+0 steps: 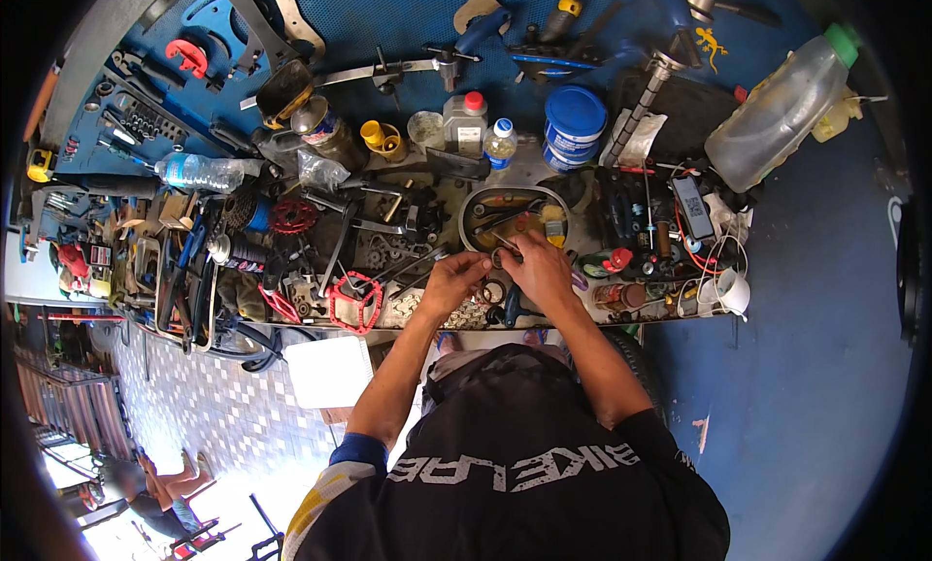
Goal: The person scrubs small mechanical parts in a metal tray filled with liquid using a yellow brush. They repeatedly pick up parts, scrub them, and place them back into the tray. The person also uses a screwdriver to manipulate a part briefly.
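My left hand [456, 283] is closed in a pinch over the workbench, its thumb and fingertips at a small ring-shaped part [497, 258]. My right hand [540, 268] is closed beside it, gripping a thin metal tool [503, 241] whose tip shows past the fingers. The fingers partly hide the ring. Just beyond the hands lies a round basin [463, 214] with tools and a yellow item in it. Under the hands are another ring [494, 291], a blue-handled tool [515, 309] and a gold-coloured chain [466, 314].
A red bicycle pedal [355, 304], a red chainring [293, 215] and crank arms crowd the left. Behind stand a blue tub [575, 124] and small bottles. A phone [692, 209] and white cup [732, 291] are at right. Another person [146, 493] sits far off at lower left.
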`<state>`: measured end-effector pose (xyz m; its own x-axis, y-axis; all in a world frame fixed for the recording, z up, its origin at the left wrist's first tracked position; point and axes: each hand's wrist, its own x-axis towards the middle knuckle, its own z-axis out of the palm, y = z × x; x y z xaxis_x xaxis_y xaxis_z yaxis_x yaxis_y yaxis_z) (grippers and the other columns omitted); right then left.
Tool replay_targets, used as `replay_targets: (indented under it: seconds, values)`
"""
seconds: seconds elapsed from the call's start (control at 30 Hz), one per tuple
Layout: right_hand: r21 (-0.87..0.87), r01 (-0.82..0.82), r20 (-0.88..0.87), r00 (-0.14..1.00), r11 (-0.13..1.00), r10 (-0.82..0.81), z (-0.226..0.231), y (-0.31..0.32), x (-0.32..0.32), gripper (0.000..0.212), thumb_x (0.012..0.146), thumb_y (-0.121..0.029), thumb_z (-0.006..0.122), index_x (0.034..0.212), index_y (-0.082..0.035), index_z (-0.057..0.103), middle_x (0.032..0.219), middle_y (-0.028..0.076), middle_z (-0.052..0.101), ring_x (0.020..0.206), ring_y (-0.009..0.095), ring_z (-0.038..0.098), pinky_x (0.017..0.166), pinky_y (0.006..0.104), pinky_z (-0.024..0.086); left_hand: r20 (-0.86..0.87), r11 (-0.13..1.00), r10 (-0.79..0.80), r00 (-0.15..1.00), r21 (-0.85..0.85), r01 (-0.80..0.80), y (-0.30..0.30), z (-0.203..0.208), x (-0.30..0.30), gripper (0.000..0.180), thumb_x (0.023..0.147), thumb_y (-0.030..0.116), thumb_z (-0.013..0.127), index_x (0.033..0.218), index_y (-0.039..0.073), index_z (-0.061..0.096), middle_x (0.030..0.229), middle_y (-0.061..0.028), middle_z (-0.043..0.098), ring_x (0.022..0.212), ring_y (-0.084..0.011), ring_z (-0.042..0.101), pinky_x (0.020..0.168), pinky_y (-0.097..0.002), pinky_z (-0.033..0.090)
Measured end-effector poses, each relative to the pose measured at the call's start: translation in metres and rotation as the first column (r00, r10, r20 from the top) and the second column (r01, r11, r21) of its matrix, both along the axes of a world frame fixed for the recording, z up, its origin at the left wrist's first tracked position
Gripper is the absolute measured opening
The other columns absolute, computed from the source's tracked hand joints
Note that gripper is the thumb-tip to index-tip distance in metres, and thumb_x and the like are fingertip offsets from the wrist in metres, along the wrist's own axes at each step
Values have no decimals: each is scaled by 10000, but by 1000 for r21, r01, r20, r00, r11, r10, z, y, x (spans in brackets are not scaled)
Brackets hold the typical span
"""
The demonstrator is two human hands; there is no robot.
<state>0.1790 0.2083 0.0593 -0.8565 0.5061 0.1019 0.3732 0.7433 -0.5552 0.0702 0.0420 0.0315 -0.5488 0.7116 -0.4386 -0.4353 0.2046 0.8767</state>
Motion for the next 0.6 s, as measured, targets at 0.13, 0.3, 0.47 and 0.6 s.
replay_targets:
  seconds: [0.13,0.3,0.47,0.6]
  values:
    - [33,-1,12,1000,999,0,4,-5,-2,287,929,-292,740,1072,-45,725,1034,146,745,916,385,734,772,498,579,139,989,91,986,106,-106,8,-16,3,222,999,216,772,1130,41,732,953,-15,743,813,-96,687,630,-241,520]
    - [60,-29,-17,999,998,30,-2,-9,-1,248,929,-263,734,1030,-38,706,1012,152,747,868,392,734,747,498,580,241,982,121,963,109,-151,6,-26,5,184,1006,188,757,1106,37,729,995,-30,743,895,-133,693,675,-283,547]
    - [50,-53,-35,998,997,55,-3,-12,-1,211,956,-245,695,1017,-44,682,1012,154,734,873,399,733,762,502,587,350,968,110,930,176,-180,4,-37,5,171,1023,177,728,1106,27,731,1007,-43,743,926,-153,673,717,-324,528]
    - [54,-62,-51,997,997,64,-7,-9,1,213,957,-239,693,1030,-39,697,1028,162,738,877,404,731,767,504,585,383,958,80,920,227,-177,6,-36,5,170,1044,171,693,1116,22,734,1028,-50,746,912,-159,653,740,-341,509]
